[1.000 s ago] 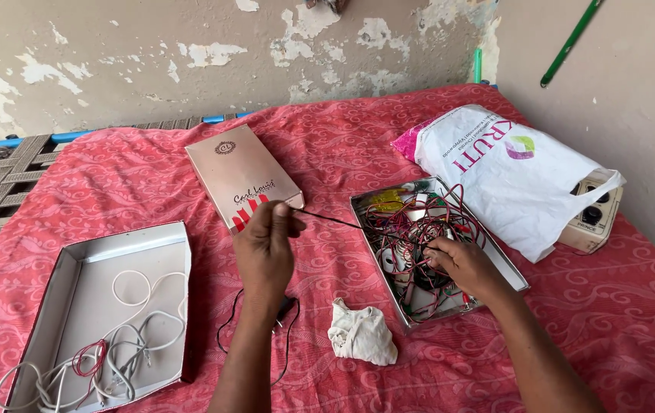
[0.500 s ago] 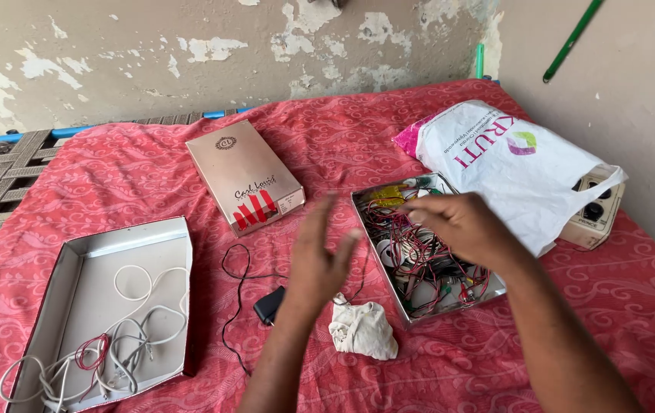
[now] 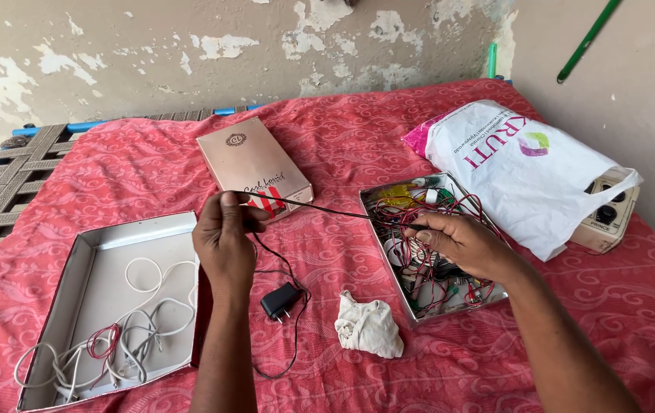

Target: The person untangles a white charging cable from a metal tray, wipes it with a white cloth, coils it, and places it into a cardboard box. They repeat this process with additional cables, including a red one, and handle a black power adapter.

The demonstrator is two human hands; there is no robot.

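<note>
Two hands, black cable (image 3: pixel 320 208) stretched between left hand (image 3: pixel 224 237), right hand (image 3: pixel 461 243)

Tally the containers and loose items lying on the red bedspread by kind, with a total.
Open trays holding wires: 2, a grey one and a metal one
Closed pink box: 1
White plastic bag: 1
Crumpled white cloth: 1
Black plug adapter: 1
Beige switch box: 1
Total: 7
</note>
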